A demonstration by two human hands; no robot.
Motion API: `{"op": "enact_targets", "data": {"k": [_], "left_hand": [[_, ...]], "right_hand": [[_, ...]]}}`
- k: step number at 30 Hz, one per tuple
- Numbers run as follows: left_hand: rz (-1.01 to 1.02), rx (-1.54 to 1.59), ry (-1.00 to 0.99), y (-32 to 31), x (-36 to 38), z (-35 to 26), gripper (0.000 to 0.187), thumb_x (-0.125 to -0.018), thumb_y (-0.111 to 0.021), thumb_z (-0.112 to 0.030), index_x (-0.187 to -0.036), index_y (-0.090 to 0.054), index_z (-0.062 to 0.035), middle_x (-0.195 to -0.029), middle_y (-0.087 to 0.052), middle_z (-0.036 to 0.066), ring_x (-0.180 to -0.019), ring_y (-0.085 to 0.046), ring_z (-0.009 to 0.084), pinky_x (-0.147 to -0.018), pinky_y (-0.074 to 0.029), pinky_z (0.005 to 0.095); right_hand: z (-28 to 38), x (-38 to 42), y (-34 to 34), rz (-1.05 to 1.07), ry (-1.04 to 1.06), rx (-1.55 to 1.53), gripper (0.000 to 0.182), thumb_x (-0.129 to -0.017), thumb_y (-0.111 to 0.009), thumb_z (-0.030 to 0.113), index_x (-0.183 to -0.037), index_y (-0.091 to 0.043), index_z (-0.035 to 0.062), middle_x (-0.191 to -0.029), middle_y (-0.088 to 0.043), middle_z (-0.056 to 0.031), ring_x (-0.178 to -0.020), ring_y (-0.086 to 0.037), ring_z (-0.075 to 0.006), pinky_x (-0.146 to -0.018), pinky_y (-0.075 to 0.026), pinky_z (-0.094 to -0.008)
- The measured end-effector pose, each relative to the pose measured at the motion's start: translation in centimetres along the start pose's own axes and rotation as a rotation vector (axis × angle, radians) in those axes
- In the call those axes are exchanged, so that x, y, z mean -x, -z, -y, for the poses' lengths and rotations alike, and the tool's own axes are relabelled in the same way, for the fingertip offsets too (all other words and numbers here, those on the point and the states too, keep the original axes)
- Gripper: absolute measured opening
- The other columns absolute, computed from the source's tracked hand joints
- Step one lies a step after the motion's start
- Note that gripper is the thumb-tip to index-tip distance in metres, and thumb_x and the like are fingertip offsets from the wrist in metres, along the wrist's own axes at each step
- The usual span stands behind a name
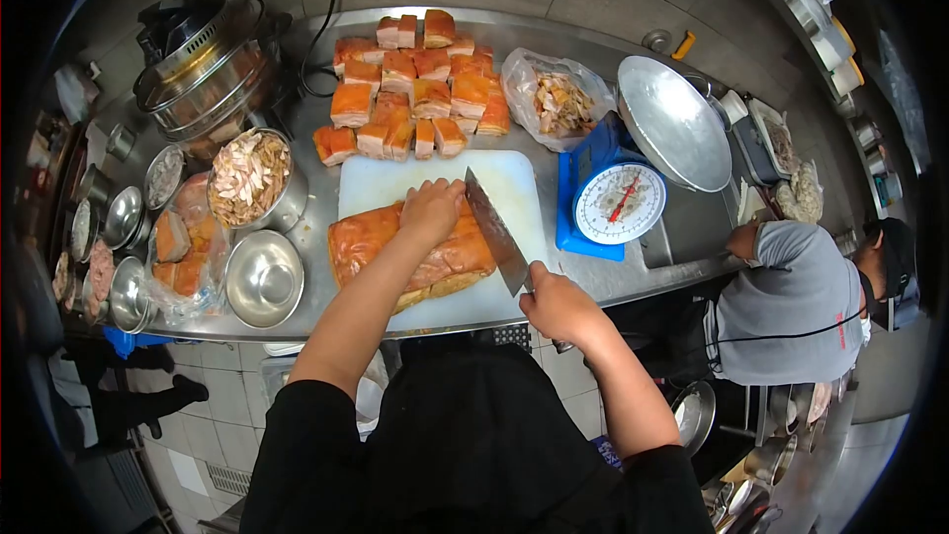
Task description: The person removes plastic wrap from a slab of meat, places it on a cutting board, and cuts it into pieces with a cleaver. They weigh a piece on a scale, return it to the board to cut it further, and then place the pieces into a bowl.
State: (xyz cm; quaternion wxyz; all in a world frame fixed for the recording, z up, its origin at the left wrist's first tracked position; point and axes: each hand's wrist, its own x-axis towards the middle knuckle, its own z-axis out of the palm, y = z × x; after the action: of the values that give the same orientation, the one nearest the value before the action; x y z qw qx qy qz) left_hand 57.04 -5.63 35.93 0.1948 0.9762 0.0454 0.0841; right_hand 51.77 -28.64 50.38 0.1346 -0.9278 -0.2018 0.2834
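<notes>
A large slab of brown-skinned roast meat [361, 242] lies on a white cutting board [524, 178]. My left hand [433, 210] rests on top of the slab, its fingers close together near the far end of the blade. In my right hand [556, 305] is the handle of a wide cleaver [497, 237], whose blade stands at the slab's right end, slanting from upper left to lower right. Beyond the board, several cut blocks of the same meat [432, 99] sit in rows on the steel counter.
Right of the board stands a blue dial scale [591, 188] with a metal pan [675, 124]. A bag of meat pieces [559, 99] is behind. At left are a filled pot [287, 200] and an empty bowl [265, 279]. A co-worker [786, 307] stands at right.
</notes>
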Motion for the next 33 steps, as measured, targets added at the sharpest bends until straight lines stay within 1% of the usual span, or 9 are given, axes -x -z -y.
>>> {"op": "enact_targets", "data": {"k": [2, 4, 5, 7, 8, 10, 15, 24, 33], "left_hand": [[0.01, 0.01, 0.042, 0.0, -0.2, -0.2, 0.019, -0.097, -0.052, -0.024, -0.11, -0.058, -0.0113, -0.104, -0.065, 0.01, -0.101, -0.06, 0.0314, -0.087, -0.046, 0.0503], [0.021, 0.018, 0.085, -0.1, -0.3, -0.2, 0.02, -0.096, -0.052, -0.024, -0.11, -0.056, -0.01, -0.104, -0.065, 0.01, -0.101, -0.06, 0.0315, -0.087, -0.046, 0.051], [0.014, 0.021, 0.074, -0.2, -0.3, -0.1, 0.02, -0.096, -0.052, -0.024, -0.109, -0.055, -0.0093, -0.104, -0.065, 0.011, -0.101, -0.06, 0.0317, -0.088, -0.045, 0.0516], [0.011, 0.028, 0.064, -0.2, -0.2, -0.1, 0.02, -0.096, -0.053, -0.024, -0.108, -0.054, -0.0086, -0.104, -0.065, 0.011, -0.101, -0.06, 0.0319, -0.088, -0.045, 0.0523], [0.015, 0.03, 0.055, -0.2, -0.2, 0.0, 0.02, -0.096, -0.053, -0.024, -0.108, -0.054, -0.0089, -0.104, -0.065, 0.01, -0.101, -0.06, 0.0317, -0.088, -0.045, 0.0523], [0.021, 0.037, 0.049, -0.2, -0.2, 0.1, 0.019, -0.096, -0.053, -0.024, -0.108, -0.054, -0.0092, -0.104, -0.065, 0.01, -0.102, -0.06, 0.0314, -0.088, -0.044, 0.0522], [0.115, 0.026, 0.069, 0.3, -0.3, -0.2, 0.019, -0.099, -0.049, -0.024, -0.111, -0.054, -0.0105, -0.109, -0.063, 0.008, -0.107, -0.058, 0.0286, -0.093, -0.042, 0.051], [0.184, 0.042, 0.109, 0.9, -0.7, -0.5, 0.021, -0.098, -0.05, -0.024, -0.115, -0.054, -0.0114, -0.116, -0.063, 0.008, -0.113, -0.057, 0.0284, -0.099, -0.04, 0.0506], [0.127, 0.032, 0.088, 0.4, -1.0, 0.0, 0.025, -0.095, -0.054, -0.024, -0.116, -0.055, -0.0113, -0.114, -0.065, 0.009, -0.109, -0.06, 0.028, -0.092, -0.044, 0.0496]], "right_hand": [[0.2, -0.1, 0.4, 0.019, 0.003, 0.025, 0.029, -0.089, -0.055, 0.015, -0.106, -0.049, -0.0068, -0.093, -0.066, -0.0319, -0.095, -0.064, -0.0467, -0.086, -0.049, -0.0527], [0.3, -0.3, 1.0, 0.054, 0.023, 0.035, 0.028, -0.089, -0.055, 0.015, -0.105, -0.049, -0.0071, -0.091, -0.067, -0.0311, -0.084, -0.068, -0.0435, -0.08, -0.052, -0.0502], [0.5, -0.4, 1.5, 0.056, 0.02, 0.036, 0.028, -0.089, -0.055, 0.015, -0.105, -0.049, -0.0071, -0.091, -0.067, -0.0311, -0.084, -0.068, -0.0435, -0.08, -0.052, -0.0502], [0.8, -0.7, 2.5, 0.135, -0.039, -0.103, 0.026, -0.089, -0.055, 0.014, -0.105, -0.049, -0.0054, -0.08, -0.066, -0.0231, -0.055, -0.065, -0.029, -0.057, -0.051, -0.0417], [0.7, -1.0, 2.7, 0.138, -0.042, -0.102, 0.026, -0.089, -0.055, 0.014, -0.105, -0.049, -0.0054, -0.08, -0.066, -0.0231, -0.055, -0.065, -0.029, -0.057, -0.051, -0.0417], [0.8, -1.6, 3.2, 0.154, -0.015, -0.112, 0.026, -0.089, -0.054, 0.013, -0.105, -0.049, -0.0056, -0.072, -0.064, -0.017, -0.05, -0.063, -0.0228, -0.05, -0.049, -0.037], [2.3, -3.0, 4.9, 0.237, -0.07, -0.106, 0.025, -0.092, -0.052, 0.016, -0.105, -0.046, -0.0048, -0.068, -0.061, -0.0127, -0.05, -0.062, -0.023, -0.048, -0.049, -0.0372], [3.0, -5.4, 4.9, 0.269, -0.114, -0.191, 0.029, -0.091, -0.053, 0.015, -0.111, -0.047, -0.005, -0.069, -0.059, -0.0113, -0.048, -0.059, -0.0218, -0.045, -0.049, -0.0363], [2.7, -7.4, 3.6, 0.227, -0.113, -0.244, 0.031, -0.09, -0.053, 0.013, -0.115, -0.046, -0.0028, -0.07, -0.056, -0.0101, -0.048, -0.055, -0.0206, -0.044, -0.048, -0.0355]]}}
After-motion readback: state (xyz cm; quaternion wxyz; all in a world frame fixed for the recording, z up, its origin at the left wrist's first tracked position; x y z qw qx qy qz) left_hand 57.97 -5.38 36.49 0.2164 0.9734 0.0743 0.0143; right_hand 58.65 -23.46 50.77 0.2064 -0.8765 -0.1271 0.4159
